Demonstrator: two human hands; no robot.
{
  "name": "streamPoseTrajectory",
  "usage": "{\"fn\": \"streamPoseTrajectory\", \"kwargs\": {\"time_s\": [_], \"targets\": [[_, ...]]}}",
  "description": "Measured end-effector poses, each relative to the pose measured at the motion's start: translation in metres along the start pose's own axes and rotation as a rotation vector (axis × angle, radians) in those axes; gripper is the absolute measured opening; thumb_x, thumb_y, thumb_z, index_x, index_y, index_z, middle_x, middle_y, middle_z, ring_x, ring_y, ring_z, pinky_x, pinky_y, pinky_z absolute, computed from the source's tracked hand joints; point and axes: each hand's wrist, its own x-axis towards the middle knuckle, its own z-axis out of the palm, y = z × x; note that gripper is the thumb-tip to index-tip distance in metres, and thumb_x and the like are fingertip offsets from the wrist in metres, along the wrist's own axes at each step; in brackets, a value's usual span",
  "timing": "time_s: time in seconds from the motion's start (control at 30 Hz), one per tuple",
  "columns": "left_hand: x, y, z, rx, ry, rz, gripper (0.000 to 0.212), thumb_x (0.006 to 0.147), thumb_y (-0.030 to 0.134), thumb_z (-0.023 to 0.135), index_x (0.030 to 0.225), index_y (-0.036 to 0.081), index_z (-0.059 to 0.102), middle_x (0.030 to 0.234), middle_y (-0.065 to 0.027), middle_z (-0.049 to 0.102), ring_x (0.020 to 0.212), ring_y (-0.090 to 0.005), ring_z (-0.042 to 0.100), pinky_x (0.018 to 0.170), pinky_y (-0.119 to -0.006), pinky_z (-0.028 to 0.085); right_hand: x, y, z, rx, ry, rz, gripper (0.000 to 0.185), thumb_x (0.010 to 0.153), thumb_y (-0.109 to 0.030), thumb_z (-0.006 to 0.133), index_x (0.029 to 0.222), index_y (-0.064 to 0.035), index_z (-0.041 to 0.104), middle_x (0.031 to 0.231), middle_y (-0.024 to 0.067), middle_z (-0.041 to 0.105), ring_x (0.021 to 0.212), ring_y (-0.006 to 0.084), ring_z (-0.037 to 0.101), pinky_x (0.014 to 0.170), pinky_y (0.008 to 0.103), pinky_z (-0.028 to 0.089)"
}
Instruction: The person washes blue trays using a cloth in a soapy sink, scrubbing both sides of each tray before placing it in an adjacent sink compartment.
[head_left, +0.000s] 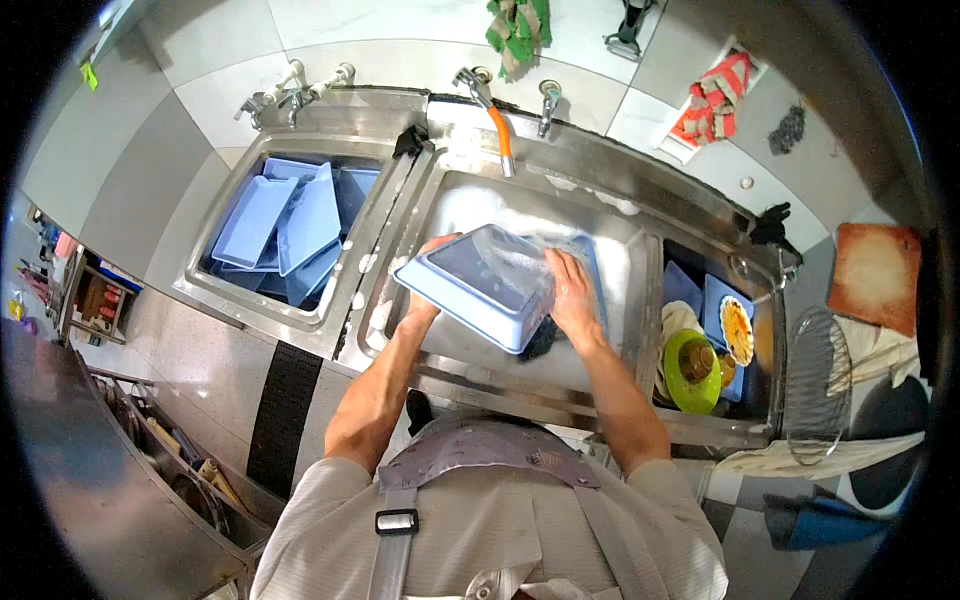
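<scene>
A blue plastic tray (480, 289), tilted and streaked with suds, is held over the soapy middle basin of a steel sink (637, 300). My left hand (429, 281) grips its left edge, fingers partly hidden behind it. At the tray's right end is my right hand (573, 291), wet with foam; whether it grips the rim or presses something there cannot be seen. Another blue item (592, 274) lies behind in the suds, and something dark (541, 341) shows beneath the tray. An orange-sleeved faucet (501, 135) points down above the basin.
Several blue trays (309, 217) fill the left basin. The right basin holds a green bowl (686, 371), a white scalloped dish (737, 330) with orange residue and blue trays. A clear oval platter (816, 386) stands at the right. Cloths hang on the wall. A steel cabinet (112, 480) is at lower left.
</scene>
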Motion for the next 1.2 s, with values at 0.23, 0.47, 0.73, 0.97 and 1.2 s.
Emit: {"fn": "streamPoseTrajectory", "kwargs": {"time_s": [0.23,0.47,0.73,0.97,1.2], "targets": [[-0.011,-0.002,-0.013,0.139,-0.014,0.026,0.041,0.087,0.014,0.067,0.125,-0.001,0.060,0.119,-0.0113,0.065,0.109,-0.0213,0.061,0.098,-0.033,0.047,-0.007,-0.015,0.000,0.101,-0.012,0.079,0.057,0.074,0.014,0.056,0.128,-0.0036,0.055,0.127,0.0179,0.057,0.120,0.0382,0.052,0.104,0.0425,0.044],[-0.027,0.045,-0.012,-0.619,0.234,-0.531,0.040,0.100,0.034,0.053,0.123,0.002,0.056,0.117,-0.0142,0.064,0.106,-0.0297,0.063,0.091,-0.045,0.053,-0.007,-0.004,0.027,0.083,0.061,0.169,0.051,0.070,0.015,0.057,0.118,-0.0009,0.057,0.122,0.0180,0.060,0.114,0.0386,0.056,0.095,0.0422,0.048],[-0.027,0.102,0.001,-0.572,0.288,-0.403,0.029,0.092,0.018,0.066,0.112,-0.002,0.061,0.106,-0.0103,0.067,0.101,-0.0249,0.065,0.092,-0.040,0.053,-0.019,-0.029,0.066,-0.021,-0.046,0.100,0.061,0.068,0.008,0.069,0.126,0.0013,0.051,0.127,0.0183,0.055,0.117,0.0372,0.054,0.104,0.0420,0.044],[-0.036,0.107,-0.004,-0.200,0.280,-0.250,0.028,0.085,-0.007,0.062,0.112,-0.004,0.062,0.102,-0.0113,0.070,0.087,-0.0181,0.067,0.082,-0.032,0.053,-0.037,0.011,0.135,0.272,-0.439,0.614,0.072,0.094,-0.027,0.062,0.151,-0.0005,0.027,0.151,0.0257,0.036,0.140,0.0395,0.035,0.115,0.0440,0.032],[-0.041,0.115,-0.011,0.005,0.261,-0.173,0.028,0.084,-0.004,0.064,0.112,-0.003,0.062,0.102,-0.0099,0.070,0.087,-0.0160,0.065,0.083,-0.030,0.051,-0.043,-0.047,0.184,0.663,-0.770,0.261,0.042,0.098,-0.031,0.054,0.128,-0.0026,0.059,0.123,0.0225,0.064,0.115,0.0357,0.061,0.099,0.0410,0.048]]}}
